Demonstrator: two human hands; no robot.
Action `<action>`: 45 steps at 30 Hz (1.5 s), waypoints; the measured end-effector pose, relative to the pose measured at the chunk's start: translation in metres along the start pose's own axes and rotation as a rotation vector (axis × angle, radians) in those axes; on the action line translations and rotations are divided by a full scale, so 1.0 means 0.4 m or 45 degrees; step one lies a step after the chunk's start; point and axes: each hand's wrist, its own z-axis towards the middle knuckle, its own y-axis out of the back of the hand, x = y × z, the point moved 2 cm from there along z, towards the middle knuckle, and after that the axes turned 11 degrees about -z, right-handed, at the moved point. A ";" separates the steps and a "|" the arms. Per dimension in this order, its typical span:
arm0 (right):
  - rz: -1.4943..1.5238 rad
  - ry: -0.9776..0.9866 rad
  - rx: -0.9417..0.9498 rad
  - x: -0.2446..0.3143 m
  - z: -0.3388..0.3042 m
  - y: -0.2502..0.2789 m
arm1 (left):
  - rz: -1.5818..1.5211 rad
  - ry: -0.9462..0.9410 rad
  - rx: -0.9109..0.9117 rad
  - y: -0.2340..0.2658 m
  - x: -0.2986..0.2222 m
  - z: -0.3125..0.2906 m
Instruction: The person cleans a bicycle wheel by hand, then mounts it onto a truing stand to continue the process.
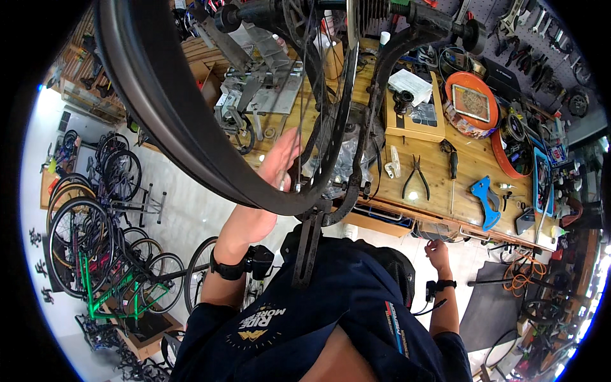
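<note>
a dark-rimmed wheel (162,114) is sitting in a black metal stand (379,83) at the front edge of the bench (470,153), its rim curving across the upper left and its spokes running up through the middle. the left hand (278,164) is reaching up behind the rim, by the lower spokes; its fingers are stretching upward, but the rim is hiding part of it, so i cannot tell whether it is pinching a spoke. the right hand (438,254) is hanging near the bench's front edge, well apart from the wheel, its fingers curling loosely; i cannot tell if they are pinching anything. on the bench, black-handled pliers (417,177) are lying between a small white part (393,162) and a screwdriver (453,167), with a blue tool (487,200) resting farther right. beyond these, a yellow-brown box (414,130) is holding a white paper (410,86). far left, bicycles (89,274) are standing in rows.
</note>
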 end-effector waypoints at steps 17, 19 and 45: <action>0.383 0.504 -0.018 0.533 0.063 0.374 | -0.405 0.008 -0.002 0.029 0.087 0.071; 0.464 0.551 0.230 0.742 -0.007 0.433 | -0.293 -0.018 0.066 0.026 0.092 0.088; 0.840 0.754 0.788 1.236 -0.089 0.184 | -0.250 0.037 -0.147 -0.031 0.050 0.091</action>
